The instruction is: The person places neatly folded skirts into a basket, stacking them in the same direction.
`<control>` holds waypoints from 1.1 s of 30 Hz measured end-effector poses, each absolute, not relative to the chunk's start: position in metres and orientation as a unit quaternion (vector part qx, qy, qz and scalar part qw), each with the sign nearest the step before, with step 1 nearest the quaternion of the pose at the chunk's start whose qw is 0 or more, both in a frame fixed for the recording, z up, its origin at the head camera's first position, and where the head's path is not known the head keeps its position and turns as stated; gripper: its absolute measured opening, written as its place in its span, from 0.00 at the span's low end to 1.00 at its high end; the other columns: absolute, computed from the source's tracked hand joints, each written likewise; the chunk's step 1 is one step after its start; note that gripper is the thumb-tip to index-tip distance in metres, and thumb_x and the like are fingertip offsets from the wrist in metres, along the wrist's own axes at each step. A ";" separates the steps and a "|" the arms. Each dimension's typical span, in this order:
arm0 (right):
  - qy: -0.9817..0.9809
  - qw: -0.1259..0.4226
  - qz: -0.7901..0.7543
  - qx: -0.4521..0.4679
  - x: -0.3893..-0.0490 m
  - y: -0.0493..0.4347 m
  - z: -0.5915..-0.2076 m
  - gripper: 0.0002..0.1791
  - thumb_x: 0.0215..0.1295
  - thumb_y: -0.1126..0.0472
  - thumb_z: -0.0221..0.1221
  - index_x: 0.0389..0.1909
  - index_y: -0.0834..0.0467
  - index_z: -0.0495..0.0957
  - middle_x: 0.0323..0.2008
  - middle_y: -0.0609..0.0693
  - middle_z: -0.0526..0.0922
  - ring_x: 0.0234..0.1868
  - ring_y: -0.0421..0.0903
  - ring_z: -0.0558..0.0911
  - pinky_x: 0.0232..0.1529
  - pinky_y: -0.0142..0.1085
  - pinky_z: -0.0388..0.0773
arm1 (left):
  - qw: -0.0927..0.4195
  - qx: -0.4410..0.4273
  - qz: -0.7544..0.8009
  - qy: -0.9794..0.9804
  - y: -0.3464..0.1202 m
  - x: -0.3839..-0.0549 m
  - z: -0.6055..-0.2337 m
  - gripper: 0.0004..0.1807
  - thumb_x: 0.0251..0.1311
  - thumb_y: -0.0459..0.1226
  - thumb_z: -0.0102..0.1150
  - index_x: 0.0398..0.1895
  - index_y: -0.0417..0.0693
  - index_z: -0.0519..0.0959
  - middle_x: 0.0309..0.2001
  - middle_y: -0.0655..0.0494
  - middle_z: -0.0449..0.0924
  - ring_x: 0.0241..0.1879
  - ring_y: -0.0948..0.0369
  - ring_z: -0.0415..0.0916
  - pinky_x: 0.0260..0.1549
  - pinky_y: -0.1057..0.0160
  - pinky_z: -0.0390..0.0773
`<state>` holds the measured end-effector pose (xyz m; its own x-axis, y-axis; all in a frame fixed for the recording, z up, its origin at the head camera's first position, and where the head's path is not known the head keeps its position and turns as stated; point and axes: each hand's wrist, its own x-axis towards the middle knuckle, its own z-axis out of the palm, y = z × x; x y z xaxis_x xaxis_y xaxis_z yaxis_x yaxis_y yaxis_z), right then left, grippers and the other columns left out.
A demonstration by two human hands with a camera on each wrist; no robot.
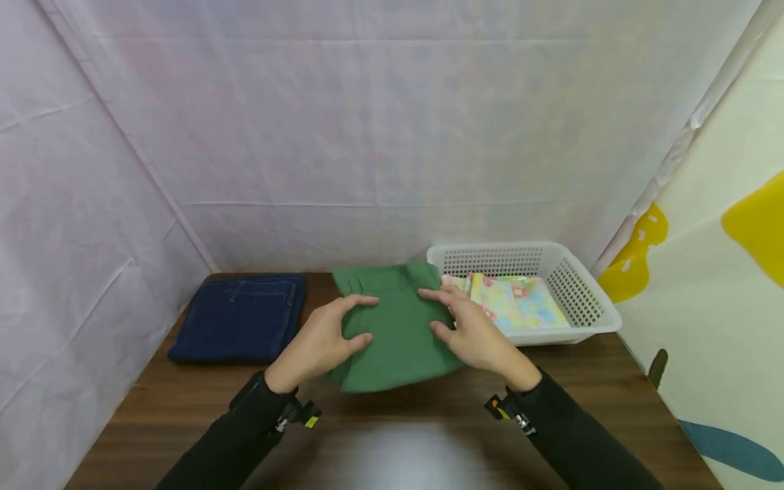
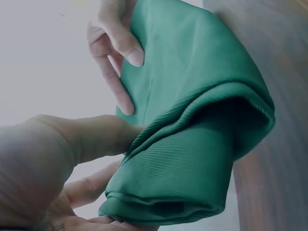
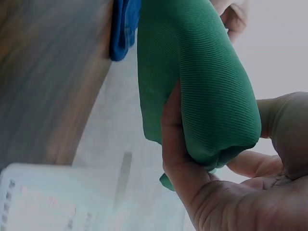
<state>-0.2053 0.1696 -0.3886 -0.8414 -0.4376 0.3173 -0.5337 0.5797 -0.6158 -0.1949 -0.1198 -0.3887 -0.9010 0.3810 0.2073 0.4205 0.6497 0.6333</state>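
Note:
A folded green garment [image 1: 398, 340] of finely ribbed cloth is held up in both hands at the middle of the table, its near edge raised off the wood. My left hand [image 1: 318, 340] grips its left side, thumb [image 2: 103, 137] on the near face and other fingers underneath. On the opposite side my right hand [image 1: 480, 333] holds it, with one finger [image 3: 175, 139] lying along the fold in the right wrist view. The layers sag apart at the left end, leaving a dark opening between them.
Folded dark blue jeans [image 1: 239, 320] lie on the wooden table [image 1: 153, 422] at the left. At the back right stands a white perforated basket [image 1: 594, 323] holding a folded floral cloth [image 1: 520, 299]. A pale curtain [image 1: 367, 136] hangs behind the table.

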 end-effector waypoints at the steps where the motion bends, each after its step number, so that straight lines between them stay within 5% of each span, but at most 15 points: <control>1: -0.886 0.068 0.367 0.273 -0.207 0.172 -0.387 0.30 0.69 0.65 0.62 0.71 0.51 0.69 0.74 0.58 0.59 0.76 0.53 0.54 0.65 0.53 0.66 | 0.026 -0.224 -0.357 -0.907 -0.118 -0.197 -0.387 0.34 0.62 0.41 0.71 0.70 0.69 0.69 0.62 0.60 0.72 0.52 0.60 0.76 0.44 0.58 0.79; 6: -0.887 0.082 0.365 0.272 -0.217 0.184 -0.383 0.31 0.68 0.67 0.63 0.71 0.54 0.69 0.69 0.57 0.67 0.68 0.54 0.66 0.56 0.51 0.74 | 0.027 -0.232 -0.356 -0.905 -0.106 -0.209 -0.381 0.33 0.63 0.42 0.70 0.70 0.70 0.69 0.63 0.62 0.71 0.56 0.60 0.75 0.48 0.59 0.77; 12: -0.896 0.082 0.354 0.256 -0.228 0.200 -0.376 0.30 0.70 0.67 0.61 0.72 0.53 0.68 0.66 0.56 0.69 0.64 0.54 0.70 0.51 0.50 0.74 | 0.040 -0.232 -0.375 -0.897 -0.090 -0.224 -0.379 0.30 0.63 0.41 0.70 0.67 0.70 0.73 0.63 0.61 0.73 0.52 0.60 0.77 0.46 0.59 0.78; 27: -0.909 0.085 0.346 0.218 -0.252 0.240 -0.376 0.29 0.73 0.71 0.55 0.73 0.57 0.66 0.70 0.64 0.63 0.68 0.63 0.65 0.56 0.56 0.73 | 0.033 -0.247 -0.401 -0.882 -0.043 -0.254 -0.385 0.28 0.66 0.41 0.67 0.68 0.65 0.72 0.67 0.57 0.70 0.55 0.56 0.76 0.47 0.57 0.78; 33: -0.923 0.086 0.326 0.187 -0.263 0.255 -0.372 0.29 0.73 0.71 0.54 0.73 0.55 0.66 0.71 0.63 0.62 0.66 0.62 0.67 0.45 0.51 0.70 | 0.031 -0.252 -0.409 -0.877 -0.024 -0.269 -0.386 0.28 0.66 0.41 0.67 0.69 0.66 0.72 0.67 0.58 0.69 0.59 0.56 0.73 0.50 0.55 0.77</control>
<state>-0.2627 0.2555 -0.3716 -0.9152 -0.2888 0.2809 -0.4012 0.7171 -0.5699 -0.2692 -0.0238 -0.3855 -0.8706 0.4168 0.2615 0.4683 0.5386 0.7004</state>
